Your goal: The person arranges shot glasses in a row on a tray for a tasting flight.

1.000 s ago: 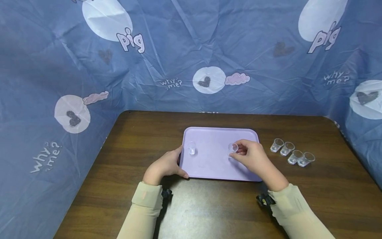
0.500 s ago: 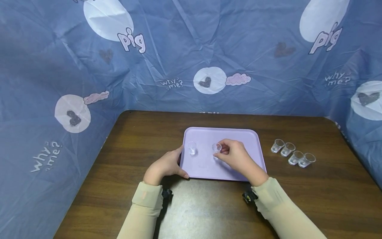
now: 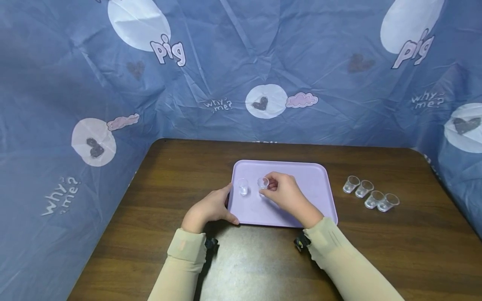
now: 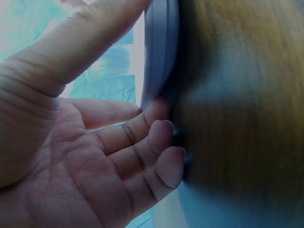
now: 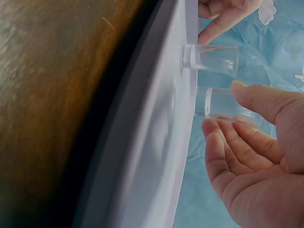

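Observation:
My right hand (image 3: pixel 288 194) pinches a small clear shot glass (image 3: pixel 262 184) between thumb and fingers, upright over the left half of the lilac tray (image 3: pixel 301 213). In the right wrist view, the pinched shot glass (image 5: pixel 221 102) has its base close to the tray surface. Just left of it on the tray stands a second clear shot glass (image 3: pixel 243 187), with a narrow gap between them. My left hand (image 3: pixel 211 209) touches the tray's left side and front left corner, thumb and fingers spread and relaxed. In the left wrist view, its fingertips (image 4: pixel 164 128) lie at the tray's outer edge.
Several more clear shot glasses (image 3: pixel 374 200) stand in a staggered group on the brown wooden table (image 3: pixel 180 167), right of the tray. A blue printed cloth (image 3: pixel 211 62) hangs behind the table and along its sides.
My right hand has carried the shot glass leftward across the tray, from right of its middle to beside the standing glass. My left hand stays at the tray's corner.

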Available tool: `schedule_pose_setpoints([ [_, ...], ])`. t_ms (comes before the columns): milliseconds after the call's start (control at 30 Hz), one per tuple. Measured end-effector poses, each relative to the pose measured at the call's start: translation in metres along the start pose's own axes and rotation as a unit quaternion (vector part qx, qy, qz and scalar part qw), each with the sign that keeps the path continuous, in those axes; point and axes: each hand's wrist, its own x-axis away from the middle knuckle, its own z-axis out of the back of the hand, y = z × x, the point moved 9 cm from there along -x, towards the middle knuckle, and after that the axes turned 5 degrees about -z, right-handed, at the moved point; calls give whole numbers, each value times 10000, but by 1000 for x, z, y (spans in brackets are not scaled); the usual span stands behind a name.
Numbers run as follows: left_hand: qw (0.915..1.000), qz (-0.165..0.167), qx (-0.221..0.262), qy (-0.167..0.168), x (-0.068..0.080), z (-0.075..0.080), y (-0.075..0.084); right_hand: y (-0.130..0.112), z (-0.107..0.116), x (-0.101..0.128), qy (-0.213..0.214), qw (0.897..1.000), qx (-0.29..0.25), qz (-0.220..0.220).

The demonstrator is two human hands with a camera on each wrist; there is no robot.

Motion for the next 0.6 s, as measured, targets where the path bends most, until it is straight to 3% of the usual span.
schedule_pose_setpoints([
  [600, 10000, -37, 58, -13, -1, 0, 0, 1, -13, -7, -68, 9998, -11, 193],
])
